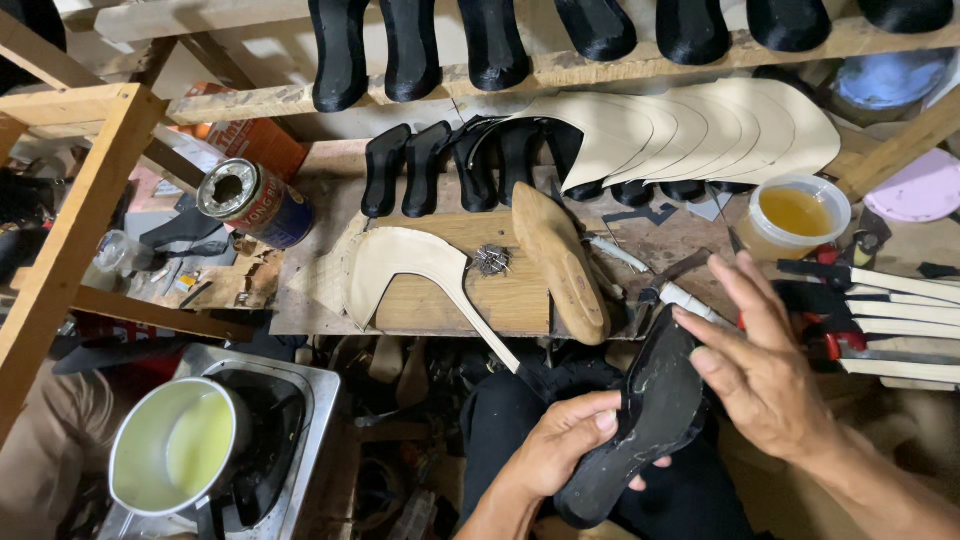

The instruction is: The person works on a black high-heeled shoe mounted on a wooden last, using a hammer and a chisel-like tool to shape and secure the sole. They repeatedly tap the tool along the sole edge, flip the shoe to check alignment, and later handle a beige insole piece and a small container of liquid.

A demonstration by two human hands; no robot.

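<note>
Head view, looking down over a cluttered shoemaker's bench. Left hand (558,445), near centre, curls its fingers around the lower part of a black shoe sole (640,415), thumb across the top face, holding it tilted above the lap. Right hand (760,365) lies open against the sole's right edge, fingers extended and slightly spread, the palm touching the upper part of the sole. Sole surface shows pale smears; it sits in the near right-centre of the scene, in front of the bench.

On the wooden board (450,295) beyond the hands: a cream leather upper piece (400,260) with a long tapering strip, a small heap of tacks (491,260), and a wooden shoe last (562,262) lying just right of the tacks. Farther back stand a row of black soles (430,170) on edge and a fan of cream cut pieces (690,130). To the far right, a clear tub of amber glue (797,212). At left, a tin can (252,203) on its side; at near left, a pot of yellowish liquid (175,445) resting on a metal stove (300,400). Black lasts (420,45) hang along the top shelf.
</note>
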